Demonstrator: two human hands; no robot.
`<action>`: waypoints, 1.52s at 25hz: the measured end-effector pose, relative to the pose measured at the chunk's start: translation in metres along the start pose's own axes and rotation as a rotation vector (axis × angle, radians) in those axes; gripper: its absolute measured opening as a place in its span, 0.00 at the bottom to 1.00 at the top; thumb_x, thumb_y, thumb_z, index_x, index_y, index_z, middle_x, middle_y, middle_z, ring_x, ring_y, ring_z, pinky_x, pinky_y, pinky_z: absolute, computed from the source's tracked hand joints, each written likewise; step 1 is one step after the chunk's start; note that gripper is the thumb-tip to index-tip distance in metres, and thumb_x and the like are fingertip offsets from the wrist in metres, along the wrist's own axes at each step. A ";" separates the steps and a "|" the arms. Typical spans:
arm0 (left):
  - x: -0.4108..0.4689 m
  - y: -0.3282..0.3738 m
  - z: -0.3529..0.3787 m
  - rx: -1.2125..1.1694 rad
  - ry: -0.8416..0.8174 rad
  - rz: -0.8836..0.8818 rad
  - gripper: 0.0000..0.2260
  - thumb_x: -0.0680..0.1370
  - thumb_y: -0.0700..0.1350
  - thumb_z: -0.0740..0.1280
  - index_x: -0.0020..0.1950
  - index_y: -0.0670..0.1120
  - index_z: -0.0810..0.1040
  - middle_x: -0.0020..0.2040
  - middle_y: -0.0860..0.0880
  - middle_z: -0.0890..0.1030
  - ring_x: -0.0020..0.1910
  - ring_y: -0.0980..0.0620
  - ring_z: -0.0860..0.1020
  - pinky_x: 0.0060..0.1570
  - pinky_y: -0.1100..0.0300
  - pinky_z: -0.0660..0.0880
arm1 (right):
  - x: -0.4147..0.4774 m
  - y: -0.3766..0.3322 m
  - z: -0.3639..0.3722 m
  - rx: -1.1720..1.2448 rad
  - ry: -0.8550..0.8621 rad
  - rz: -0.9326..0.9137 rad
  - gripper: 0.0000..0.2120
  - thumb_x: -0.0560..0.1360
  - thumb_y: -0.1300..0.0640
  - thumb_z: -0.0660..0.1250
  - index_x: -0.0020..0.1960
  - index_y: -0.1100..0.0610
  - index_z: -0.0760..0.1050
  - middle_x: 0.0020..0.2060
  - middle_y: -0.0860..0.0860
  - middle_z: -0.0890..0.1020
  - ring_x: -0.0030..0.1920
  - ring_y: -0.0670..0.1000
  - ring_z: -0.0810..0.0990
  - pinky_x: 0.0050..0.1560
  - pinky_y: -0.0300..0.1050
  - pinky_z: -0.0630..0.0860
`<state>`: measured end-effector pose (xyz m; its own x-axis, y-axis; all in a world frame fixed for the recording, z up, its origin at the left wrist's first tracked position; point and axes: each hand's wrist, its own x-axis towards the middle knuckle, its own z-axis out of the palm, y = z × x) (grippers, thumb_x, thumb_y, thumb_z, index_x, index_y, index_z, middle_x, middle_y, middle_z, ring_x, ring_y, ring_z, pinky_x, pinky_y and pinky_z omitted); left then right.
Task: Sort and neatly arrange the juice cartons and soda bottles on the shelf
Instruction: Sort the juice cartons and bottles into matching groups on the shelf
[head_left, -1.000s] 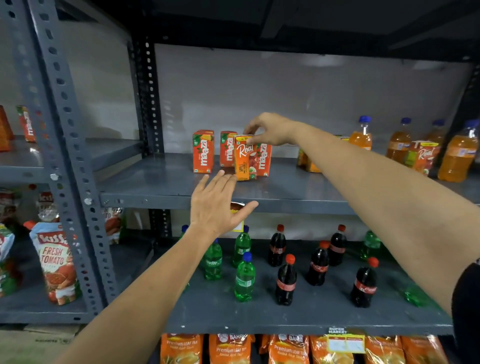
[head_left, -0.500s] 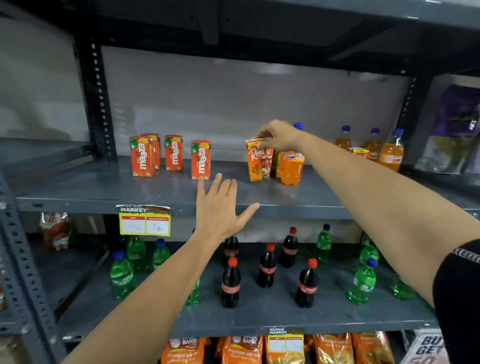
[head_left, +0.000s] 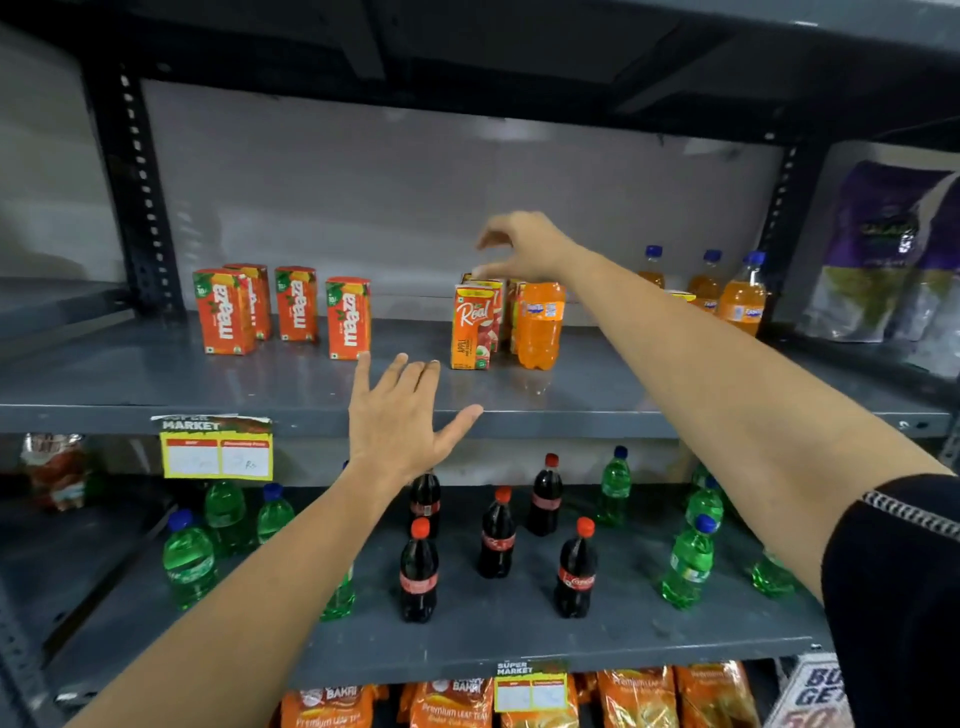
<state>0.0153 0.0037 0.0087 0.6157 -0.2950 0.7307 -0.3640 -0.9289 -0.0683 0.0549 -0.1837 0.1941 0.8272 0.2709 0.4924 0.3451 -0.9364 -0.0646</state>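
Observation:
On the upper grey shelf (head_left: 156, 384) stand several orange Maaza juice cartons (head_left: 226, 312) at the left. A Real apple juice carton (head_left: 471, 328) stands mid-shelf with more cartons behind it and an orange soda bottle (head_left: 540, 325) beside it. My right hand (head_left: 524, 247) hovers just above the Real cartons, fingers apart and curled, holding nothing. My left hand (head_left: 402, 421) is spread flat in front of the shelf edge, empty. More orange soda bottles (head_left: 743, 301) stand at the far right of the shelf.
The lower shelf (head_left: 519, 639) holds scattered cola bottles (head_left: 418, 571) and green soda bottles (head_left: 187, 561). A yellow price tag (head_left: 215, 449) hangs on the upper shelf edge. Purple bags (head_left: 883, 249) sit at right, orange tea packets (head_left: 452, 706) below.
My right hand has let go of the Real carton, which now stands beside the orange bottle, and has lifted above it. My left hand has barely moved.

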 end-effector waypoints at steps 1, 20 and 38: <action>0.001 -0.001 0.000 0.001 -0.005 0.003 0.39 0.74 0.71 0.41 0.64 0.45 0.75 0.61 0.46 0.80 0.66 0.45 0.73 0.70 0.38 0.55 | 0.000 0.005 -0.008 -0.060 0.081 -0.027 0.19 0.71 0.48 0.69 0.58 0.57 0.75 0.60 0.56 0.78 0.62 0.54 0.74 0.61 0.48 0.70; 0.038 0.174 0.013 -0.076 -0.109 0.074 0.47 0.70 0.75 0.37 0.65 0.41 0.73 0.64 0.44 0.77 0.71 0.44 0.67 0.72 0.38 0.47 | -0.043 0.117 -0.059 -0.010 0.006 0.411 0.13 0.72 0.62 0.70 0.54 0.65 0.78 0.49 0.61 0.84 0.47 0.56 0.84 0.50 0.45 0.80; 0.032 0.139 0.005 0.062 -0.077 0.060 0.47 0.68 0.79 0.42 0.60 0.44 0.78 0.60 0.46 0.80 0.71 0.44 0.67 0.72 0.37 0.47 | -0.094 0.212 -0.014 -0.111 -0.035 0.255 0.27 0.72 0.51 0.65 0.69 0.57 0.65 0.65 0.60 0.73 0.59 0.60 0.75 0.53 0.50 0.74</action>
<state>-0.0125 -0.1362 0.0191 0.6467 -0.3642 0.6702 -0.3589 -0.9206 -0.1539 0.0435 -0.4107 0.1463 0.8964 0.0287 0.4422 0.0746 -0.9934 -0.0867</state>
